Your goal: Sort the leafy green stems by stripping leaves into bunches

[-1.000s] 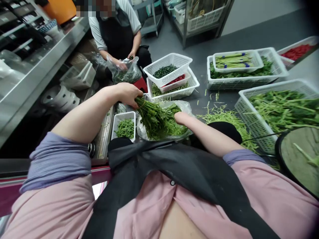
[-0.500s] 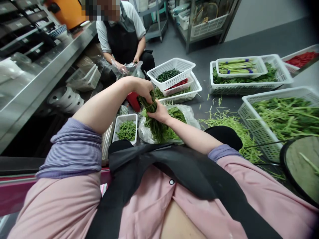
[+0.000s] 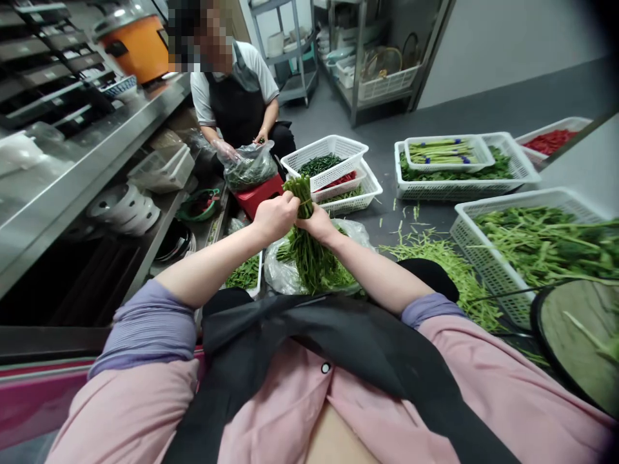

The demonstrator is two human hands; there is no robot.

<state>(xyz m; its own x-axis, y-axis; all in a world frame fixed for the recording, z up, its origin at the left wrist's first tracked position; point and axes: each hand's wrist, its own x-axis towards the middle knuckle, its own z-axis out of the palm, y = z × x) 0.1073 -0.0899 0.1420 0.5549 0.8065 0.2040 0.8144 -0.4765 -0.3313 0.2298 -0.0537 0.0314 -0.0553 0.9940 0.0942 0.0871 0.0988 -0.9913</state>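
A bunch of leafy green vegetables (image 3: 314, 258) is held stems up, leaves hanging down, with a thin band round the stems. My right hand (image 3: 319, 222) is wrapped round the stems just below the band. Against the other side of the stems, my left hand (image 3: 278, 216) is closed with its fingertips at the band; whether they pinch the band or the stems is hidden. Beneath the bunch lies an open clear plastic bag (image 3: 280, 270) with more greens in it. Left of that bag stands a white basket (image 3: 260, 274) of cut greens, partly behind my left forearm.
Ahead, a co-worker (image 3: 236, 96) handles a plastic bag of greens on a red stool (image 3: 261, 196). Stacked white baskets (image 3: 351, 158) hold green and red chillies. To the right are a large basket of greens (image 3: 512, 270), loose stems (image 3: 435, 270) on the floor and a round wooden block (image 3: 580, 328).
My left hand has come down from over the stem tops to the left side of the bunch. The bunch is more upright. The view has tilted slightly up.
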